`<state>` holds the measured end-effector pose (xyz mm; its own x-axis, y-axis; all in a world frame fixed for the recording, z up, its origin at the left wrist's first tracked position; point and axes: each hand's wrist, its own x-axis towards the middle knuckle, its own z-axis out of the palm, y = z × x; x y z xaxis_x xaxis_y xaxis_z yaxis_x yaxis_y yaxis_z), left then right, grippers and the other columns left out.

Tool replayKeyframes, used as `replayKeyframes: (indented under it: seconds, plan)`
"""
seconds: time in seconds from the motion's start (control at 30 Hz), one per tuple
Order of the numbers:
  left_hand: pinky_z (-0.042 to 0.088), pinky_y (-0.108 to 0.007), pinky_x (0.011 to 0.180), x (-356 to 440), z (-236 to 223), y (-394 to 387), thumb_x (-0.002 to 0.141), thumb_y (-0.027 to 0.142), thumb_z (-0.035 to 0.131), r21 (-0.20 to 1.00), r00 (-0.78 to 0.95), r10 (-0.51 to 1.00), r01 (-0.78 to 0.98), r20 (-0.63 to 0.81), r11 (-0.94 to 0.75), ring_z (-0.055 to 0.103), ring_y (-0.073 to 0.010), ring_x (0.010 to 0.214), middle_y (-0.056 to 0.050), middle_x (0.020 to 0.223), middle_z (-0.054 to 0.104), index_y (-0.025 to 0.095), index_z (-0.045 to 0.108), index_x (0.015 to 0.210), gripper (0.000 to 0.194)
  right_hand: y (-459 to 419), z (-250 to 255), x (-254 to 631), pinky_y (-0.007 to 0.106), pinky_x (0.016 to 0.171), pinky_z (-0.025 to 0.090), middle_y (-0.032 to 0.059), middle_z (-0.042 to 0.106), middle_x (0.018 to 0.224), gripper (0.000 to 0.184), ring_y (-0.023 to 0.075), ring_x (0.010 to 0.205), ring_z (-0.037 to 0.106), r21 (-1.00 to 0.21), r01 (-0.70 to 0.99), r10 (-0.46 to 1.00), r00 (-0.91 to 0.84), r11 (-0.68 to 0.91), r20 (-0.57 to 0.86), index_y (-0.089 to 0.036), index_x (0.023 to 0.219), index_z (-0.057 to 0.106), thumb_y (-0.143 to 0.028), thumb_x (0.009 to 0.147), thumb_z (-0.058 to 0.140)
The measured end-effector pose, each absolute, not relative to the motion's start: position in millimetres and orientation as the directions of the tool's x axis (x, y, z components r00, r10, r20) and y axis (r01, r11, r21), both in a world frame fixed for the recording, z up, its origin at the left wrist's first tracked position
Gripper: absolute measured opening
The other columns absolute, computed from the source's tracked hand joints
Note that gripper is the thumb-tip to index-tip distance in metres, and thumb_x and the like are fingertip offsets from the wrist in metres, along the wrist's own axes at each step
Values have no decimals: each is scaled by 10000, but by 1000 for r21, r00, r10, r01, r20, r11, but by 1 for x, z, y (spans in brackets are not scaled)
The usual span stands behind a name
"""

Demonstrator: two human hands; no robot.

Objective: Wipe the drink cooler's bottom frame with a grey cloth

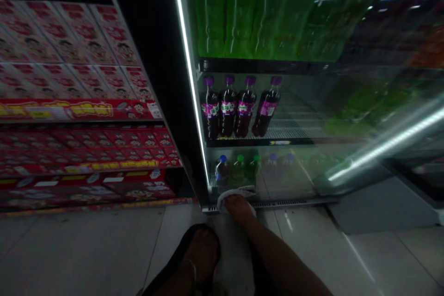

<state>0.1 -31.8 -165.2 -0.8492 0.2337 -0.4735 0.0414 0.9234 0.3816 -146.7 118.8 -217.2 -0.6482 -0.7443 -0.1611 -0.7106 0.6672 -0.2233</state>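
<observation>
Low on the glass door of a drinks fridge (298,200), my right hand (238,208) presses a white cloth (222,200), fingers closed over it. The cloth is bunched around the hand and meets the bottom of the door near its left corner. Just behind the glass there stand small bottles with blue and green caps (240,166). My left hand (204,246), a band at its wrist, lies on my dark-clothed knee with nothing visible in it; its fingers are dim but look stretched out.
Purple-capped dark drink bottles (229,106) stand on the shelf above, large green bottles (243,14) higher up. Shelves of red and pink cartons (69,51) adjoin on the left. At right is a grey cabinet (385,206). Pale floor tiles (86,249) lie below.
</observation>
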Motion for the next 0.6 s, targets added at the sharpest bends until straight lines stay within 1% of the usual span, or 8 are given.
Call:
replayKeyframes:
  seconds: [0.07,0.17,0.27,0.33,0.4,0.47,0.53,0.6]
  plan:
    - [376,-495,1111,0,-165,-32,892,172,368,383,-849,232,38,-474,923,593,-309,1162,-179,1155,707,105,706,1051,380,139,-219,-151,395,1077,438,116,656,1274,328,242,1212,584,-212,-668,-701,-685,713,-199,-151,1236,681,-123,941,539]
    - [382,-476,1102,0,-165,-34,890,172,383,396,-852,238,40,-465,917,594,-297,1157,-165,1149,708,118,708,1045,364,167,-215,-158,391,1104,399,100,656,1275,361,242,1229,572,-200,-600,-632,-742,774,-222,-185,1242,684,-108,942,499]
    - [377,-470,1111,1,-164,-36,908,201,435,405,-852,257,58,-457,913,583,-271,1179,-140,1164,701,143,698,1064,311,194,-203,-161,389,1125,357,100,658,1264,396,243,1232,562,-192,-507,-540,-815,840,-211,-205,1238,688,-87,925,475]
    - [365,-488,1127,1,-163,-37,933,270,483,407,-848,272,74,-455,910,570,-254,1204,-113,1185,690,159,680,1090,276,212,-192,-162,402,1136,334,117,652,1265,426,258,1243,548,-186,-412,-444,-877,892,-185,-193,1231,690,-60,902,454]
    - [357,-512,1134,1,-163,-37,947,351,509,404,-846,282,87,-453,910,554,-249,1229,-96,1211,675,168,660,1117,292,230,-181,-164,424,1136,324,146,641,1267,439,283,1258,530,-184,-276,-304,-941,943,-148,-166,1207,695,-41,873,439]
    - [349,-527,1141,0,-163,-37,950,401,517,396,-840,289,98,-460,913,542,-254,1251,-97,1233,663,167,648,1134,325,245,-171,-168,450,1112,348,184,625,1266,440,314,1256,526,-197,-90,-113,-987,976,-110,-124,1194,684,-40,838,439]
    - [348,-538,1142,-1,-163,-36,950,426,517,381,-825,300,112,-479,918,542,-260,1255,-100,1230,662,160,647,1129,346,257,-162,-174,442,1086,383,210,603,1289,463,326,1263,528,-250,101,82,-993,963,-87,-77,1224,646,-61,808,445]
    - [350,-549,1141,-3,-163,-35,952,440,513,363,-807,310,129,-503,923,547,-264,1251,-101,1222,663,153,645,1130,362,263,-154,-179,410,1050,425,215,617,1266,479,317,1223,571,-340,255,235,-967,905,-99,-45,1243,616,-104,805,433]
